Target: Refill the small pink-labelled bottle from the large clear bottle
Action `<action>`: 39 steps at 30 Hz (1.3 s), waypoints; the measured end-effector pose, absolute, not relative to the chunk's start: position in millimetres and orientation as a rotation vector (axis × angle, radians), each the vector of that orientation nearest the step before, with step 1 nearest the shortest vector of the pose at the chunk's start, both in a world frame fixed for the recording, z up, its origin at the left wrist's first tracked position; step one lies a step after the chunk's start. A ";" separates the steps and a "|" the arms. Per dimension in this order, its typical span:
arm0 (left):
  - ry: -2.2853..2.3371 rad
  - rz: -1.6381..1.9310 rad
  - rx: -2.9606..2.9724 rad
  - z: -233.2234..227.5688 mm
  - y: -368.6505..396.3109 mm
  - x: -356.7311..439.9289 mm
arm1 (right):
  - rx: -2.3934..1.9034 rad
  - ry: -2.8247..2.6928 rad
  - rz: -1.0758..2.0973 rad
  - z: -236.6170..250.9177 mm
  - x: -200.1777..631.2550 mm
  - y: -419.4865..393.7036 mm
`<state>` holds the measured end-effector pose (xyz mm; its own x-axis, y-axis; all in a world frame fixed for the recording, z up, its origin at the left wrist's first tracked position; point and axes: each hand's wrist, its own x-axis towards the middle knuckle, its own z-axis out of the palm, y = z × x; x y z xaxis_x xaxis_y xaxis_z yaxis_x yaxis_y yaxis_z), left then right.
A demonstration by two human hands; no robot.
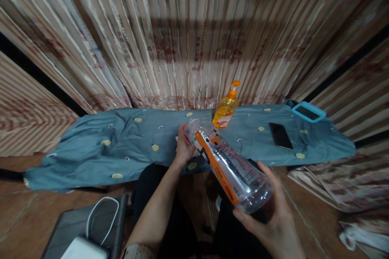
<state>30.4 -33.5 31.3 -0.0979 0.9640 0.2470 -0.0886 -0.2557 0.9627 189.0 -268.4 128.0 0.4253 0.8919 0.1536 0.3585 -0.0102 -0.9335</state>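
Head view has the clear bottle (232,166) tilted between my hands, over the near edge of the cloth-covered surface (85,141). My right grip (278,222) holds its base; my left grip (184,147) curls at the neck, its hold I cannot tell. I'd squeeze lightly, since thin walls may buckle, and avoid the pump bottle (225,111) beyond the left grip.
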 end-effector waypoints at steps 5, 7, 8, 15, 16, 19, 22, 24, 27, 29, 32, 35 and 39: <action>1.054 1.524 1.286 27.6 -32.2 30.2 | -1.608 -1.146 0.575 129.8 189.1 -268.4; 1.050 1.525 1.281 25.2 -31.2 30.4 | -1.609 -1.149 0.568 130.4 189.3 -268.3; 1.048 1.523 1.278 24.2 -30.7 30.4 | -1.608 -1.148 0.570 130.7 189.2 -268.2; 1.047 1.520 1.268 25.5 -31.1 30.3 | -1.591 -1.162 0.561 131.9 187.7 -268.0; 1.051 1.518 1.265 26.6 -31.6 30.2 | -1.591 -1.164 0.558 131.4 188.2 -268.1; 1.062 1.517 1.253 29.5 -33.1 30.1 | -1.604 -1.177 0.562 129.4 191.7 -268.6; 1.056 1.522 1.253 30.7 -33.6 30.3 | -1.598 -1.226 0.582 128.3 194.9 -268.6; 1.046 1.530 1.254 30.3 -33.3 30.6 | -1.598 -1.221 0.585 128.5 194.9 -268.6; 1.035 1.540 1.256 28.8 -32.7 30.8 | -1.606 -1.171 0.568 128.4 193.7 -268.8; 1.032 1.542 1.255 28.0 -32.4 30.8 | -1.601 -1.194 0.581 127.1 194.5 -269.1; 1.037 1.541 1.241 27.9 -32.5 30.8 | -1.612 -1.212 0.593 124.9 198.4 -269.4; 1.048 1.534 1.227 29.3 -33.1 30.9 | -1.624 -1.263 0.555 124.7 201.1 -269.3; 1.054 1.530 1.219 30.8 -33.8 30.9 | -1.631 -1.275 0.505 126.4 200.5 -269.5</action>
<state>30.9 -33.8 30.8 -0.1223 0.9656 0.2295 -0.1295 -0.2448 0.9609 200.5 -269.5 126.4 0.3655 0.9022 0.2291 0.5007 0.0169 -0.8655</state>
